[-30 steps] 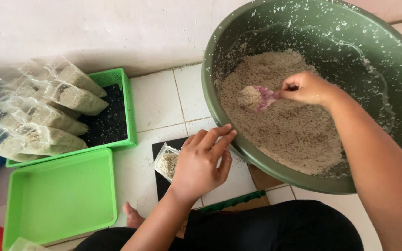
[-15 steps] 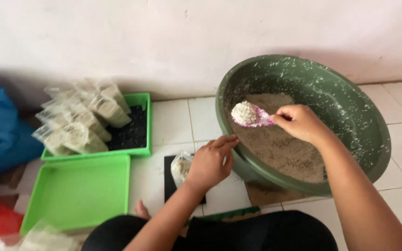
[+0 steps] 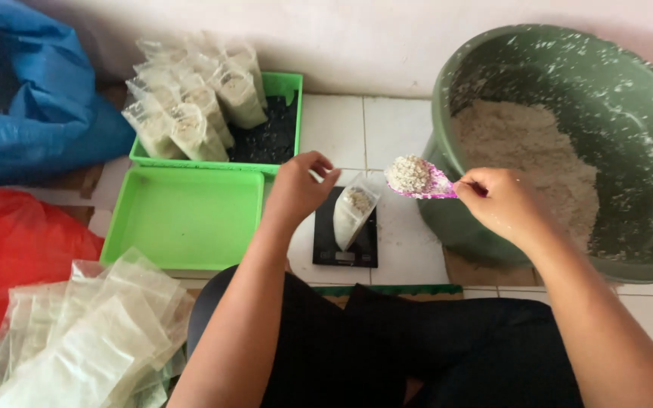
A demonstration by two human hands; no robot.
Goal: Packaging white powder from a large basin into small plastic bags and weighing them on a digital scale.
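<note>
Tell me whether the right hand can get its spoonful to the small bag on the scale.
Probably yes: the right hand holds the loaded pink spoon just beside the small bag, which the left hand steadies; nothing lies between.

- The right hand (image 3: 504, 204) holds a pink spoon (image 3: 421, 181) heaped with white grains.
- The spoon is just above a small clear bag (image 3: 353, 215).
- The left hand (image 3: 296, 189) pinches the bag's top.
- The bag stands on a black scale (image 3: 345, 242).
- A big green tub (image 3: 568, 143) of grains sits beside the right hand.
</note>
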